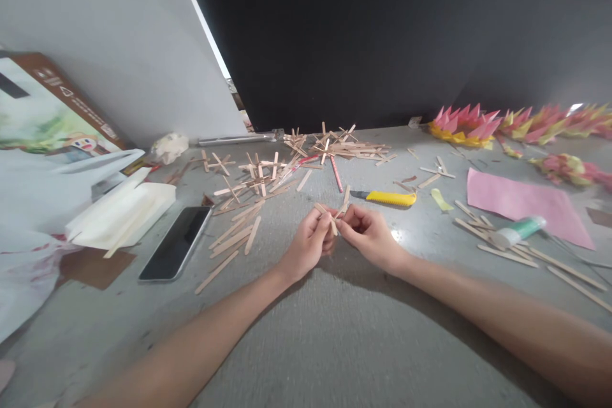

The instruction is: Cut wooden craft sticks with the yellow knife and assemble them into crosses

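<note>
Small wooden sticks (346, 196), crossed over one another, are held between my two hands just above the grey table. My left hand (310, 239) pinches them from the left, thumb against the fingers. From the right, my right hand (367, 234) grips the same sticks with closed fingers. Whether the sticks are joined cannot be made out. Behind my right hand lies a yellow cutter knife (391, 198). A red patterned strip (336, 174) lies beyond the fingertips, close to a heap of wooden sticks (354, 148). More loose sticks (232, 241) lie left of my left hand.
On the left are a phone (176, 244), an open white container (125, 217) and a plastic bag (33, 223). To the right lie pink paper (526, 201), a green-and-white tube (519, 231) and a folded-paper ornament (463, 125). A dark panel (358, 38) stands behind.
</note>
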A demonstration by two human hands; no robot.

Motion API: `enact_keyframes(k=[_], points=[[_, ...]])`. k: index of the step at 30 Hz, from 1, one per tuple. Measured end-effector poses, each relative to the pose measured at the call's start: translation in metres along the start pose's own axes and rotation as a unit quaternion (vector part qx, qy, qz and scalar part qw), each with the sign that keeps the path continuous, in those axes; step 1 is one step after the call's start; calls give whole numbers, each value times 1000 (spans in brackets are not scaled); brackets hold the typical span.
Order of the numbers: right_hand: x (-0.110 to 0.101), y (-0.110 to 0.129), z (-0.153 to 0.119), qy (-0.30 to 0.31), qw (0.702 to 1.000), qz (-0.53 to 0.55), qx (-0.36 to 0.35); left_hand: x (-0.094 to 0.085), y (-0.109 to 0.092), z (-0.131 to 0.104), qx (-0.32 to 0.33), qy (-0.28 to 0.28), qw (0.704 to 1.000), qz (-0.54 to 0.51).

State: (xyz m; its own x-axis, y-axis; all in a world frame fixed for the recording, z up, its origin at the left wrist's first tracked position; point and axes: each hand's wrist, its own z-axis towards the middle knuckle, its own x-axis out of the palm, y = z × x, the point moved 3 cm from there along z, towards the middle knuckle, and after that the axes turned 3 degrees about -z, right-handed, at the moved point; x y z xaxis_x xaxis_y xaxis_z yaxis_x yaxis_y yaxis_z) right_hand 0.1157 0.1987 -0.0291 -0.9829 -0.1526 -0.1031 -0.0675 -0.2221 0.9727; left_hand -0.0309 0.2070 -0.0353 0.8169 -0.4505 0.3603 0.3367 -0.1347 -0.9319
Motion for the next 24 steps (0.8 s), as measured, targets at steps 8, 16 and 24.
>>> enact_keyframes(k=[8,16,24], points=[[-1,-1,-7,-18,1000,-3,-13,-2,-2,-3,48,-28,993,103],[-7,10,-9,-25,990,-44,-134,-3,-6,-10,191,-38,945,262],[-6,10,-9,-23,993,-10,-113,-6,-4,-9,164,-6,954,252]])
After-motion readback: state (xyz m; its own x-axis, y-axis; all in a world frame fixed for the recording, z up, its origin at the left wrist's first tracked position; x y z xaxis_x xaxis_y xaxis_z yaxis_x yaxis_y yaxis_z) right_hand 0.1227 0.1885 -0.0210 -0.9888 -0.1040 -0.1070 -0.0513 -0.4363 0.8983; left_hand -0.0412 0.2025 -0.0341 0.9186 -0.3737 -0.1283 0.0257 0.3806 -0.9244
